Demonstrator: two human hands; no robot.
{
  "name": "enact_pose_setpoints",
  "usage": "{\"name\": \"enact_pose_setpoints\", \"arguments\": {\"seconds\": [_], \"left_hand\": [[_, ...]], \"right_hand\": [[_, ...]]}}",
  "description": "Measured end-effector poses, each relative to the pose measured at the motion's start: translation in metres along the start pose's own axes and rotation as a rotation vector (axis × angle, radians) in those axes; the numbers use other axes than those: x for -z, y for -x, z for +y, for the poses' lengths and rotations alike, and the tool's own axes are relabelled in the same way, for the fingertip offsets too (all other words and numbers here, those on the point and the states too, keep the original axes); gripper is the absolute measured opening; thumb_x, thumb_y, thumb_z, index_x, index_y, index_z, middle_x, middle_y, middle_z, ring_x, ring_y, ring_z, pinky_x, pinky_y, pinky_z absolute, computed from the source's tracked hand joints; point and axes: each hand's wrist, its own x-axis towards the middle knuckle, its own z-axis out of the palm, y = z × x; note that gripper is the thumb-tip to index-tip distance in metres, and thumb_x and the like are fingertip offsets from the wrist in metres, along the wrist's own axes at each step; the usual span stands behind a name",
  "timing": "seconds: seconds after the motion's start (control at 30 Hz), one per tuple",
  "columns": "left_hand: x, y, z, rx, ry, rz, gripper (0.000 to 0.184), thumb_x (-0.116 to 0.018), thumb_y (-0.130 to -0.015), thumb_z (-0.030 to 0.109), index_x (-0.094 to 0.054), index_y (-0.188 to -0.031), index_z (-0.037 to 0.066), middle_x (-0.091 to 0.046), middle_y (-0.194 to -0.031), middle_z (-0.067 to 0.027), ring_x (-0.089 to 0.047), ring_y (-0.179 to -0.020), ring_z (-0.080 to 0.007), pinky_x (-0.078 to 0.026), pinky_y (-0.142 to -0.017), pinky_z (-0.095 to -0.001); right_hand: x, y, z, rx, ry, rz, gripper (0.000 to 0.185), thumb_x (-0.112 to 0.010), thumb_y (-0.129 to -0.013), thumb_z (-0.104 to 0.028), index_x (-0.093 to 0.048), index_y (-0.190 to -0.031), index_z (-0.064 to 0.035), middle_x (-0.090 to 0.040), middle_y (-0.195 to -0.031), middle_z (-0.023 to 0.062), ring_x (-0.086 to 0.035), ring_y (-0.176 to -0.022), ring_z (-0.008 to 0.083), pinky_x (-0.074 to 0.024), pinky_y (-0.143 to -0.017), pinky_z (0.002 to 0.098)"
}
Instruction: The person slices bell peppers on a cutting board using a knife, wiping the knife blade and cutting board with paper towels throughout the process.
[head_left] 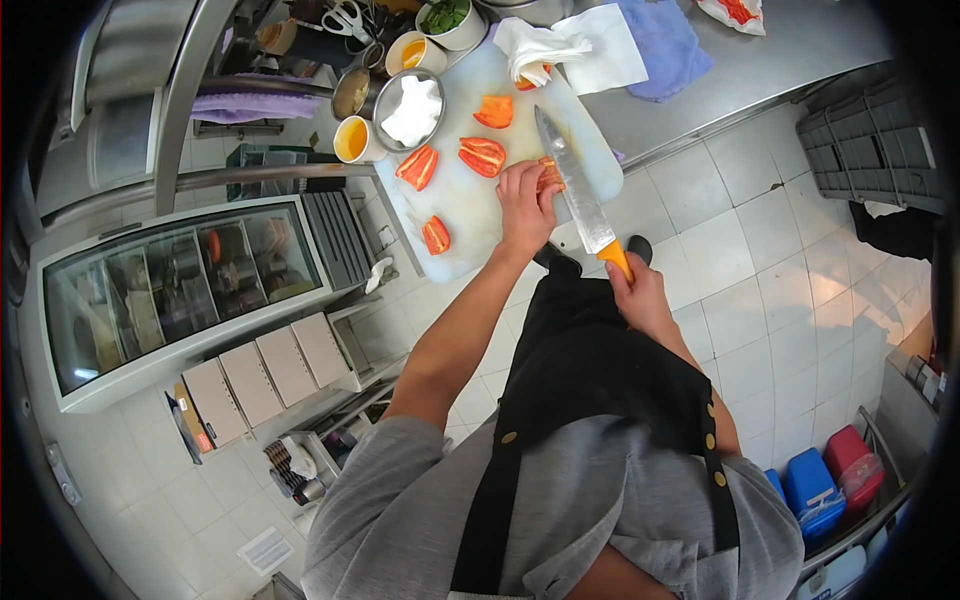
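My right hand [641,292] is closed around the yellow handle of a large kitchen knife [583,190], its broad blade pointing away from me over the white cutting board [460,245]. Beside the blade, my left hand [527,208] presses a piece of red pepper [549,176] onto the board with bent fingers. Whether the edge touches that piece I cannot tell. Other red pepper pieces [482,156] lie to the left with their pale ribs showing, and an orange-red piece [494,111] sits farther back.
Along the board's left edge stand a metal bowl [437,120] with white paper in it and cups of orange liquid [352,140]. White paper towels [600,45] and a purple cloth [662,50] lie at the back. Scissors [345,20] stand among utensils.
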Motion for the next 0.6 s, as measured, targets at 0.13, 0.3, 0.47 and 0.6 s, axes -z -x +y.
{"name": "enact_pose_setpoints", "arguments": {"seconds": [0.13,0.3,0.47,0.6], "left_hand": [[0.002,0.006,-0.002,-0.029,0.074,0.017,0.037,-0.07,-0.082,0.004,-0.061,-0.117,0.001,-0.057,-0.119,-0.0142,-0.051,-0.11,-0.0345,-0.042,-0.097,-0.0453],[0.014,0.002,-0.003,-0.029,0.151,-0.012,0.036,-0.072,-0.079,0.001,-0.062,-0.114,-0.001,-0.058,-0.117,-0.0146,-0.052,-0.108,-0.0352,-0.044,-0.097,-0.0429],[0.011,0.004,-0.003,-0.043,0.135,-0.003,0.039,-0.072,-0.078,0.0,-0.061,-0.115,-0.001,-0.058,-0.118,-0.0147,-0.052,-0.108,-0.0355,-0.044,-0.097,-0.0433],[0.008,0.004,-0.002,-0.059,0.127,0.008,0.041,-0.072,-0.078,0.0,-0.059,-0.117,0.0,-0.057,-0.118,-0.0149,-0.051,-0.109,-0.0359,-0.043,-0.097,-0.0444]], "right_hand": [[0.007,0.0,0.006,-0.094,-0.037,-0.036,0.027,-0.064,-0.095,-0.024,-0.064,-0.104,0.0021,-0.064,-0.073,0.0245,-0.065,-0.067,0.0421,-0.0506,-0.06,0.0432],[0.006,-0.001,0.007,-0.128,-0.025,-0.039,0.028,-0.064,-0.095,-0.025,-0.064,-0.104,0.0011,-0.065,-0.073,0.0232,-0.065,-0.066,0.0405,-0.05,-0.06,0.0428],[0.011,0.004,0.009,-0.095,0.002,-0.043,0.027,-0.064,-0.095,-0.025,-0.064,-0.104,0.001,-0.064,-0.072,0.0238,-0.065,-0.066,0.0421,-0.05,-0.06,0.0427],[0.017,0.01,0.005,-0.064,0.044,-0.046,0.027,-0.064,-0.095,-0.024,-0.063,-0.104,0.0013,-0.064,-0.072,0.0256,-0.065,-0.069,0.0436,-0.0504,-0.06,0.0431]]}}
